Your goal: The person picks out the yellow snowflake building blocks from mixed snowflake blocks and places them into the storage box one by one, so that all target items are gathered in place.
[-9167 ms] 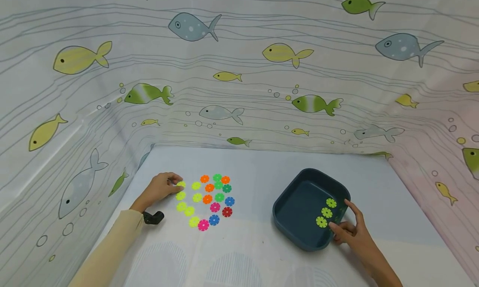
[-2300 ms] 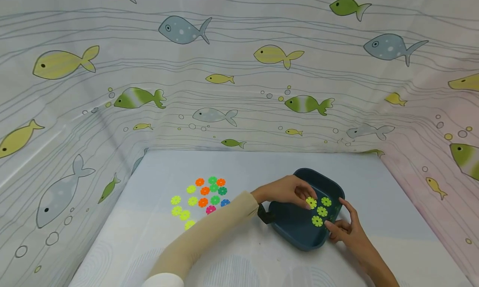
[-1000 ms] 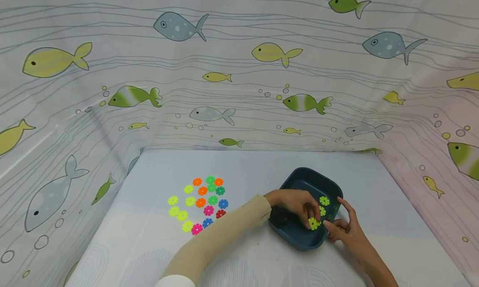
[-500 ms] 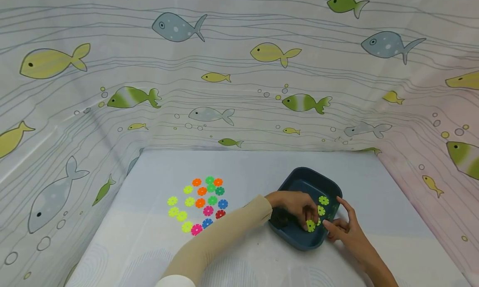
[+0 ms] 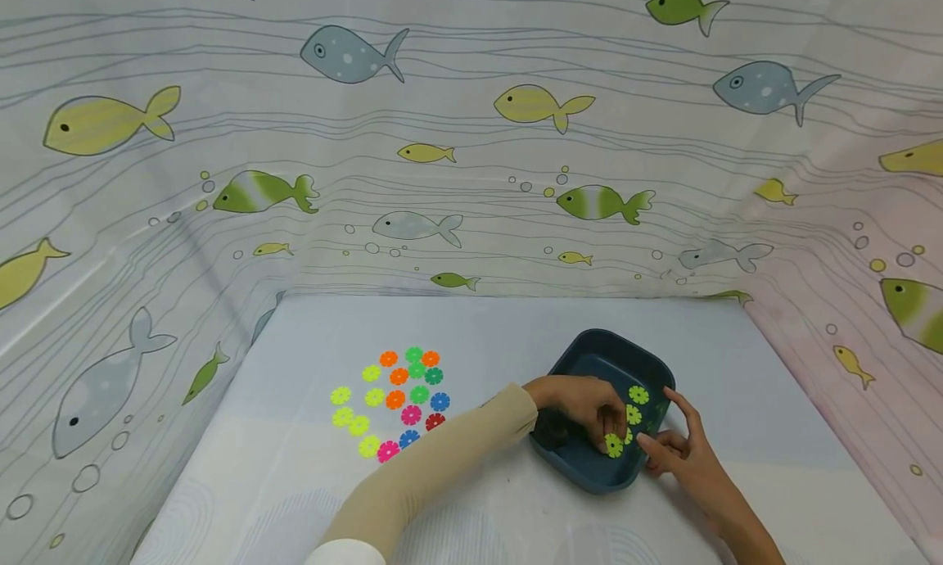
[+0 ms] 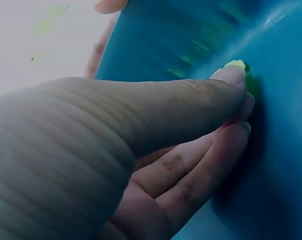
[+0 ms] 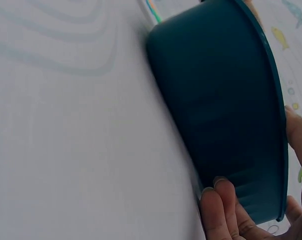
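Observation:
My left hand [image 5: 589, 403] reaches down into a dark blue plastic tub [image 5: 570, 460] and pinches a yellow notched plastic disc [image 5: 614, 445] between thumb and fingers, low near the tub's floor. In the left wrist view only a sliver of that disc [image 6: 235, 64] shows past the thumb tip. More yellow discs [image 5: 638, 395] lie in a row along the tub's right side, partly covered by the hand. My right hand [image 5: 685, 454] grips the tub's right side. The right wrist view has its fingertips [image 7: 224, 195] against the outer wall and another finger at the rim.
Left of the tub, loose notched discs [image 5: 395, 399] in yellow, orange, green, pink, blue and red lie on the white patterned cloth [image 5: 508, 336]. The left sleeve [image 5: 435, 458] passes in front of the nearest ones. Fish-printed sheeting [image 5: 471, 221] rises behind and at both sides.
The left hand went from the loose discs at left to the tub, then lowered a yellow disc beside the row. Over the last second it barely shifted. The right hand stays on the tub.

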### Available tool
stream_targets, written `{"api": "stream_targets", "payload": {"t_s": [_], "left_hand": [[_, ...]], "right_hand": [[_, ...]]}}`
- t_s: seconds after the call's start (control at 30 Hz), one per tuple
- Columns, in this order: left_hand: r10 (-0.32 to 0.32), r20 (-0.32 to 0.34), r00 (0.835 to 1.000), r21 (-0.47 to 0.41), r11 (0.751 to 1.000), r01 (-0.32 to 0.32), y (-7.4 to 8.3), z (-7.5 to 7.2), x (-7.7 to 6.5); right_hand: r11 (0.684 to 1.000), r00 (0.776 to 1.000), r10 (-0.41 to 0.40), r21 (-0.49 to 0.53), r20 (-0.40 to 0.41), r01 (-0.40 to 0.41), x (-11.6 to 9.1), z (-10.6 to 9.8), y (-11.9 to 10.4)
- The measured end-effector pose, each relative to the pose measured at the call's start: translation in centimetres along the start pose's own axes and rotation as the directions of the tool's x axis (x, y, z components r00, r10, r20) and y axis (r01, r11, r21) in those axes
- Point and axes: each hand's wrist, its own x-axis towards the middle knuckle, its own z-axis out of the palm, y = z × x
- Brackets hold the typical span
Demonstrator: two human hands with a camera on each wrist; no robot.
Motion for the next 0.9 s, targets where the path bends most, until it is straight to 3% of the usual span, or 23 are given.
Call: {"api": "stream_targets", "payload": {"t_s": [0.3, 0.53, 0.9], "left_hand": [[-0.015, 0.006, 1.000, 0.032, 0.999, 0.015, 0.6, -0.1, -0.2], [0.053, -0.012, 0.999, 0.034, 0.998, -0.052, 1.0, -0.9, -1.4], [0.122, -0.108, 0.987, -0.111, 0.985, -0.133, 0.9, -1.7, -4.5]], "right_hand": [[1.000, 1.000, 0.001, 0.013, -0.006, -0.001, 0.1, 0.0, 0.1], [1.000, 1.000, -0.001, 0.016, -0.011, 0.001, 0.0, 0.2, -0.1], [1.000, 1.000, 0.012, -0.008, -0.022, -0.012, 0.1, 0.3, 0.0]]}}
